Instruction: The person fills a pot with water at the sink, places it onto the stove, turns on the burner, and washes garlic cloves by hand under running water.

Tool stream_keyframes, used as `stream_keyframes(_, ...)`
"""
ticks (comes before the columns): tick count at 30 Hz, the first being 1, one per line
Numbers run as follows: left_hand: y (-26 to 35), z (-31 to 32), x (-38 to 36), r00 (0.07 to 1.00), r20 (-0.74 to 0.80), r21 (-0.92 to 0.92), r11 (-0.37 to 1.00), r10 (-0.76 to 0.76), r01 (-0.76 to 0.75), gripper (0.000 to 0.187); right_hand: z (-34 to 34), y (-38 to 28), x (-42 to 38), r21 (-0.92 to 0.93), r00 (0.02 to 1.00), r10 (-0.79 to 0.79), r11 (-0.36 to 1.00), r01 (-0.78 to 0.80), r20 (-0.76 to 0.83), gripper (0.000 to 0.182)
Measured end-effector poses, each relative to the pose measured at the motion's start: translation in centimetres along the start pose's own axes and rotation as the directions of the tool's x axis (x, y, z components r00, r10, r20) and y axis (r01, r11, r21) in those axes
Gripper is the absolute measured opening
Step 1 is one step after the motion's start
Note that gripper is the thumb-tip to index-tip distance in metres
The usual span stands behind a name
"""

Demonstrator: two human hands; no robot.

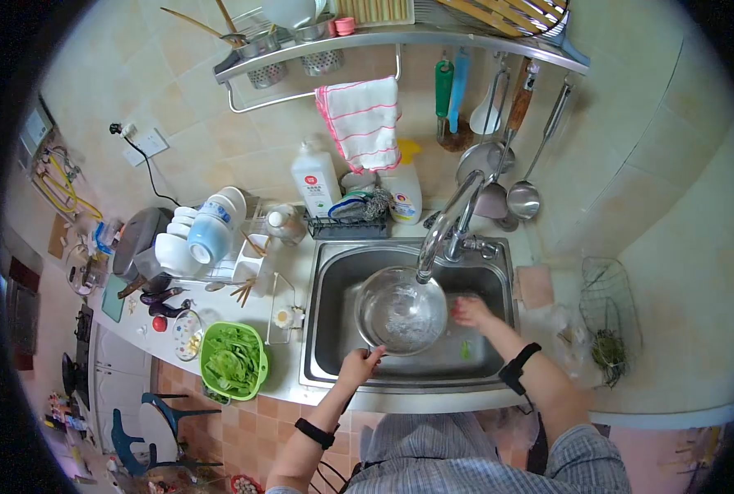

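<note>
A round stainless steel bowl (377,306) with water in it sits in the metal sink (322,346), below the curved faucet (439,239). My left hand (362,365) is closed on the bowl's near rim, its thumb along the edge. Just right of the bowl, over the basin, my right hand (471,314) is smeared by motion, with reddish fingertips near the bowl's side. A small green leaf piece (466,350) lies on the sink floor beneath it.
Left of the sink stands a green basket (262,375) of leafy greens, with a dish rack of bowls (211,235) behind. Bottles (315,179) line the wall. Utensils (523,198) hang behind the faucet. A wire basket (610,296) with greens stands at the right.
</note>
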State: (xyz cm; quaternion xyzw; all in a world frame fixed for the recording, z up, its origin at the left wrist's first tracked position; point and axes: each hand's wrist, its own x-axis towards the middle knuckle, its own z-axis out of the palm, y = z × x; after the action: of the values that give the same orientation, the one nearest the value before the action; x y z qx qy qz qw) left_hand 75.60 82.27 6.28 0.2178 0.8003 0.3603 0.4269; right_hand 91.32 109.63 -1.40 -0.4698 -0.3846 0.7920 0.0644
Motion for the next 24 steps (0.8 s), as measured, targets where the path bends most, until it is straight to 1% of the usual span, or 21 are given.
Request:
stream_keyframes(1,-0.4,-0.2,-0.3,0.997,-0.067,0.056,0.997,0.049,-0.045,0.054,1.3,1.1,-0.3,-0.063,1.000,0.017,0.998,-0.018,-0.022,0.028)
stream_keyframes(2,-0.7,-0.6,-0.6,0.986,-0.132,0.115,0.989,0.102,-0.087,0.052,2.3,2.0,-0.6,-0.057,1.000,0.019,0.998,-0.020,-0.025,0.028)
stream_keyframes(3,-0.1,-1.2,-1.2,0.975,-0.186,0.308,0.949,0.125,-0.063,0.048,3.1,3.0,-0.4,-0.027,0.999,0.025,0.999,-0.023,0.045,0.029)
stream_keyframes(4,-0.6,-1.6,-1.3,0.975,-0.182,0.312,0.948,0.123,-0.061,0.048,3.9,3.7,-0.3,0.004,0.993,0.029,1.000,-0.030,0.116,0.029)
stream_keyframes(5,-1.4,-2.0,-1.4,0.952,-0.255,0.362,0.930,0.169,-0.068,0.046,4.7,4.3,-0.2,0.010,0.993,0.033,0.999,-0.034,0.115,0.029)
stream_keyframes(7,-0.9,-3.0,-2.4,0.898,-0.366,0.445,0.893,0.246,-0.063,0.043,6.2,4.9,0.1,0.052,0.983,0.009,0.998,-0.019,0.182,0.028)
stream_keyframes(8,-0.7,-3.6,-2.9,0.896,-0.386,0.446,0.895,0.222,-0.030,0.041,6.9,5.0,0.3,0.055,0.983,0.011,0.998,-0.021,0.183,0.028)
stream_keyframes(10,-0.6,-4.8,-3.6,0.870,-0.441,0.502,0.864,0.218,0.038,0.038,8.0,5.1,0.9,0.105,0.972,-0.112,0.990,0.092,0.207,0.024)
stream_keyframes(11,-0.4,-5.4,-4.1,0.870,-0.444,0.503,0.863,0.214,0.044,0.038,8.5,5.2,1.3,0.106,0.971,-0.108,0.991,0.087,0.211,0.024)
stream_keyframes(13,0.2,-6.4,-4.8,0.840,-0.505,0.518,0.848,0.200,0.110,0.037,9.5,4.6,1.9,0.000,0.976,-0.137,0.990,0.140,0.171,0.026)
stream_keyframes(14,0.0,-6.8,-4.9,0.838,-0.510,0.517,0.848,0.194,0.117,0.037,10.0,4.4,2.1,-0.002,0.975,-0.133,0.991,0.135,0.177,0.026)
stream_keyframes(16,-0.5,-7.5,-5.2,0.819,-0.522,0.522,0.848,0.237,0.087,0.038,10.6,4.1,2.4,-0.064,0.983,-0.175,0.982,0.178,0.051,0.027)
stream_keyframes(17,-0.9,-7.7,-5.1,0.814,-0.525,0.526,0.847,0.249,0.080,0.038,10.8,4.0,2.4,-0.066,0.984,-0.171,0.982,0.175,0.055,0.027)
stream_keyframes(19,-1.2,-8.0,-5.1,0.823,-0.519,0.514,0.854,0.230,0.085,0.038,10.6,3.7,2.3,-0.012,0.985,-0.143,0.989,0.145,0.099,0.026)
stream_keyframes(20,-1.3,-8.0,-5.1,0.833,-0.510,0.503,0.860,0.214,0.087,0.038,10.4,3.7,2.2,-0.016,0.985,-0.141,0.990,0.144,0.096,0.026)
stream_keyframes(21,-1.5,-7.9,-4.9,0.835,-0.507,0.499,0.862,0.212,0.085,0.038,10.1,3.7,2.0,0.047,0.982,-0.152,0.988,0.148,0.109,0.022)
stream_keyframes(22,-1.5,-7.9,-4.7,0.854,-0.485,0.463,0.884,0.188,0.069,0.038,9.7,3.6,1.9,0.110,0.979,-0.165,0.982,0.152,0.122,0.019)
stream_keyframes(23,-1.5,-7.9,-4.5,0.871,-0.461,0.427,0.903,0.166,0.054,0.038,9.4,3.5,1.7,0.107,0.979,-0.165,0.982,0.153,0.118,0.019)
stream_keyframes(24,-1.5,-7.8,-4.4,0.872,-0.459,0.425,0.904,0.167,0.051,0.038,9.1,3.3,1.6,0.154,0.965,-0.186,0.975,0.159,0.183,0.017)
